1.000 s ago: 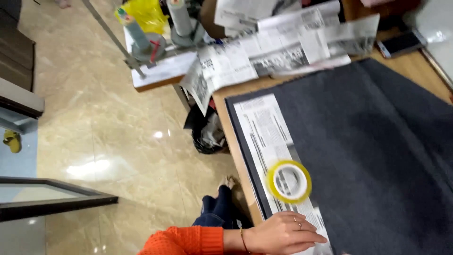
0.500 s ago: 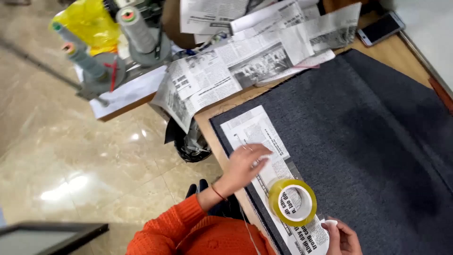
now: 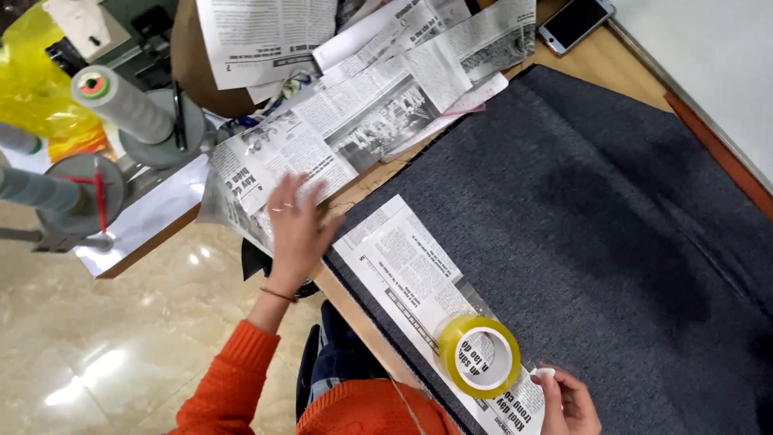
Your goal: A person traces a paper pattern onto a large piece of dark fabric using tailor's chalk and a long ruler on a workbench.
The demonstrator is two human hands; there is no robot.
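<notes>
Covering the desk: a dark grey mat (image 3: 596, 242) spreads over most of the wooden top, its near edge along the desk's edge.
Newspapers: a loose pile (image 3: 378, 105) lies past the mat's far corner, some sheets hanging over the desk edge.
Strip: a long newspaper strip (image 3: 403, 274) lies along the mat's near edge.
Cones: thread cones (image 3: 121, 105) stand on grey stands at the far left, beside a yellow bag (image 3: 32, 80).
Left hand: the left hand (image 3: 296, 229), open with fingers spread, presses flat on the overhanging newspaper sheet.
Tape: a yellowish tape roll (image 3: 479, 356) lies flat on the strip's near end.
Right hand: the right hand (image 3: 570, 403) sits just beside the roll, fingertips pinching something small and pale.
Phone: a phone (image 3: 576, 22) rests on bare wood at the far side.
</notes>
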